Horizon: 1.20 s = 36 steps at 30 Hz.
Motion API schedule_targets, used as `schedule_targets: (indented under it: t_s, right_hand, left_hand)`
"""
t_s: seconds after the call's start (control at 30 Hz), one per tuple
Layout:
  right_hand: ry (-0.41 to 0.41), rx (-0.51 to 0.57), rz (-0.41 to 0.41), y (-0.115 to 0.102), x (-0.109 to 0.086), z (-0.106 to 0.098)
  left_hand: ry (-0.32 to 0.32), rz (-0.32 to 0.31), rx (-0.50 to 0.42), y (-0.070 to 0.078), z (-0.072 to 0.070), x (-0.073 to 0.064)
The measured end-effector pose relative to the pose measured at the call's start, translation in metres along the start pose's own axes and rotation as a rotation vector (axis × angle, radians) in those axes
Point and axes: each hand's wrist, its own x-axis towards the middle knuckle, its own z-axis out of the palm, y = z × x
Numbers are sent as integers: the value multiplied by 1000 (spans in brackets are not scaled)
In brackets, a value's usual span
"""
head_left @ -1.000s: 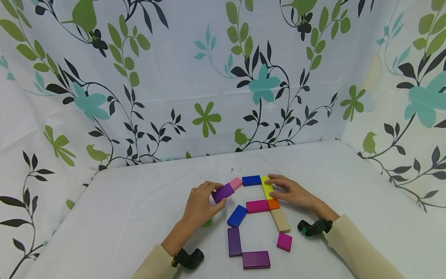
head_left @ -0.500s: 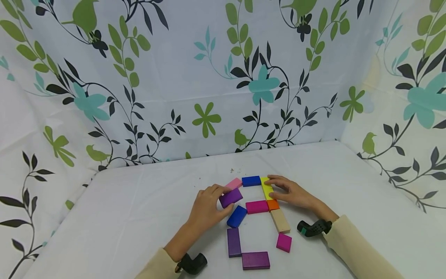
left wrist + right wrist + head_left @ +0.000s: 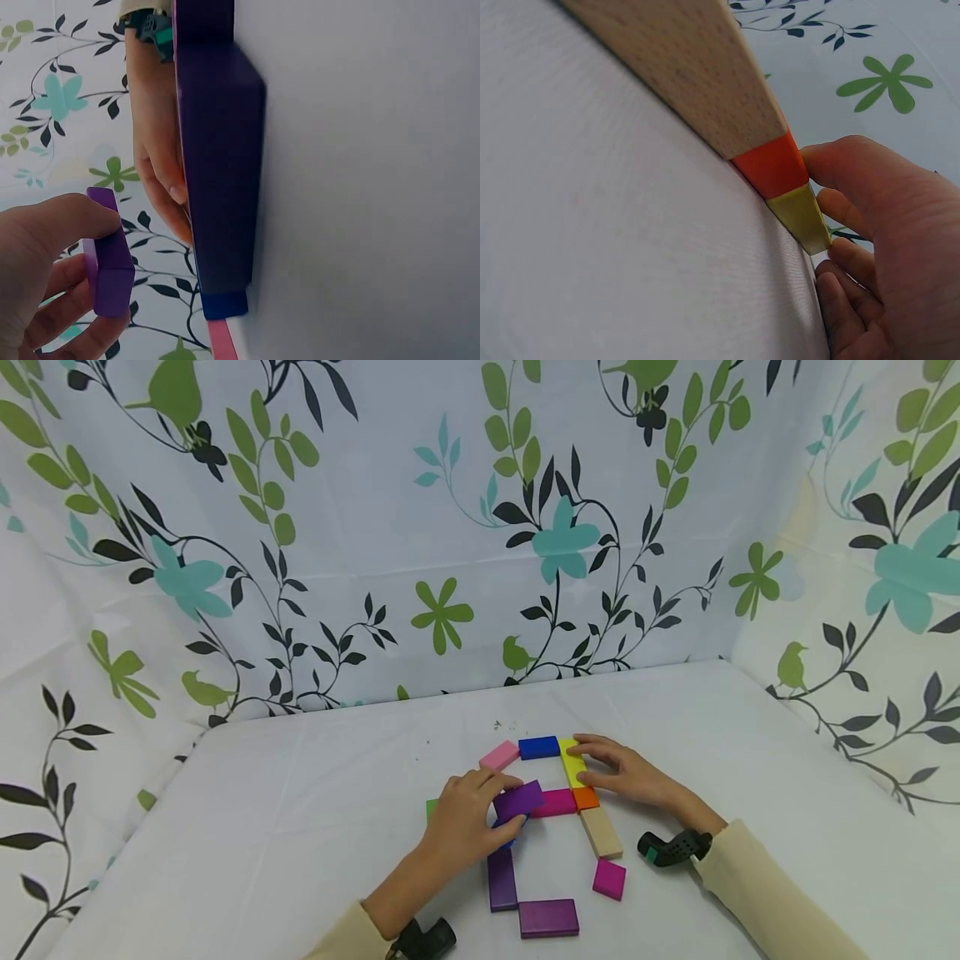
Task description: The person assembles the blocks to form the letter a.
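Observation:
My left hand [image 3: 461, 822] pinches a purple block [image 3: 519, 800] between thumb and fingers. In the head view the block overlaps a blue block [image 3: 507, 837] and the end of a magenta block [image 3: 555, 802]. The left wrist view shows the held purple block [image 3: 111, 262] raised, with the thumb on one face and fingers behind. My right hand [image 3: 626, 774] rests with loosely bent fingers against the outer edge of a yellow block [image 3: 572, 765]. In the right wrist view its thumb lies beside the orange block [image 3: 774, 166].
Blocks outline a figure: pink [image 3: 499, 756], blue [image 3: 538, 747], beige [image 3: 602, 832], small magenta [image 3: 609, 879], and two dark purple, one upright [image 3: 502, 881] and one lying crosswise [image 3: 549, 918]. A green block [image 3: 431, 810] peeks out behind my left hand. Patterned cloth [image 3: 337, 568] hangs behind.
My left hand has carried the purple block away from the pink block, rightward and toward me, over the blue block. The green block's edge shows left of the hand. My right hand stays put.

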Motion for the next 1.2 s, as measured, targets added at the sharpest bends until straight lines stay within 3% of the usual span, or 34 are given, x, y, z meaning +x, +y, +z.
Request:
schedule_targets:
  t_s: [0.37,0.97,1.2]
  right_hand:
    - [7,-23,-12,1,1,-1]
    - [11,-7,-27,2,1,0]
    - [16,-12,-17,3,2,0]
  left_hand:
    - [-133,40,-37,26,-3,-2]
    - [-251,164,-85,60,2,-6]
    - [-261,260,-103,68,7,-6]
